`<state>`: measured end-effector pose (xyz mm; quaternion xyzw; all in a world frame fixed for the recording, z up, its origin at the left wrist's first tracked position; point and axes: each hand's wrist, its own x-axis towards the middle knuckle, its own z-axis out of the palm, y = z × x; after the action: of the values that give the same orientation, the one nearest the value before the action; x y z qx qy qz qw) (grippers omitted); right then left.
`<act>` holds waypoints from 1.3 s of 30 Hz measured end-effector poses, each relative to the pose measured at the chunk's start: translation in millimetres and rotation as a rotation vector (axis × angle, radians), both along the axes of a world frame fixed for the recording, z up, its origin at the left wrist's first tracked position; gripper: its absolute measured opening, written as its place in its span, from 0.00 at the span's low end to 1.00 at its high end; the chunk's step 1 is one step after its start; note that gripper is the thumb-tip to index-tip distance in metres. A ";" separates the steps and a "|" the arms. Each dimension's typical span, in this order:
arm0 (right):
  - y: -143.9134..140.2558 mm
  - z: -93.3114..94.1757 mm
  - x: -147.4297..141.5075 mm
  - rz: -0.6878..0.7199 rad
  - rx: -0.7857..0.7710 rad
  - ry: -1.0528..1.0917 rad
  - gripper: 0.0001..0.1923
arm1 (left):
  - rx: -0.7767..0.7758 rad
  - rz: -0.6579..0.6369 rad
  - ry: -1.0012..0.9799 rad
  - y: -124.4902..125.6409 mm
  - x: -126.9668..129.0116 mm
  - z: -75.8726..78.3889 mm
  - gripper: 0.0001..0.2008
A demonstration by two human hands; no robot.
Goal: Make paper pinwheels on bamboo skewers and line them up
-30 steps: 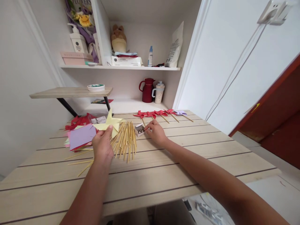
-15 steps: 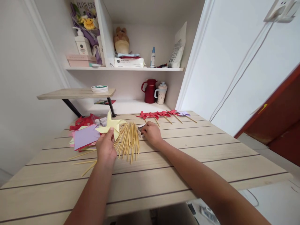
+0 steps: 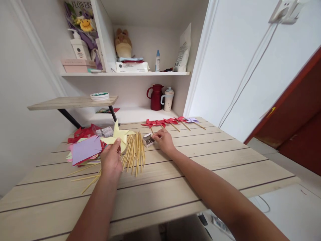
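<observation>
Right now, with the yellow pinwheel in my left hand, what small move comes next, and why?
Probably pinch one pin from the small open box: the right hand rests just beside it, the left hand holds the yellow pinwheel unpinned, and sticks lie beneath.

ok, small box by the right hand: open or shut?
Open. The small box shows small metallic pieces inside, no lid over them; the right hand has fingertips at its edge.

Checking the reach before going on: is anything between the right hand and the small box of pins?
Nothing visible. The right hand has its fingertips right beside the small box of pins on the table; the wooden sticks lie on the box's far side.
</observation>
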<state>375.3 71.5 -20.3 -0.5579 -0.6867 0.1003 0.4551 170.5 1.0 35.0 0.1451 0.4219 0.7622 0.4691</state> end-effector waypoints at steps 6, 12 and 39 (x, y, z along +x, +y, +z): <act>-5.8 2.2 -9.6 0.063 0.023 -0.161 0.08 | -0.007 -0.027 0.021 1.9 -0.5 -4.1 0.10; -7.0 3.7 -14.9 0.065 -0.005 -0.231 0.06 | -0.004 -0.030 0.005 3.1 -0.8 -5.3 0.10; -23.3 23.7 7.2 0.195 -0.175 0.098 0.06 | 0.001 -0.194 0.078 7.2 -4.3 -16.3 0.04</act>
<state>382.5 48.2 3.4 -0.5205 -0.7032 0.2310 0.4258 166.2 8.2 18.7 0.2151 0.4235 0.7072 0.5237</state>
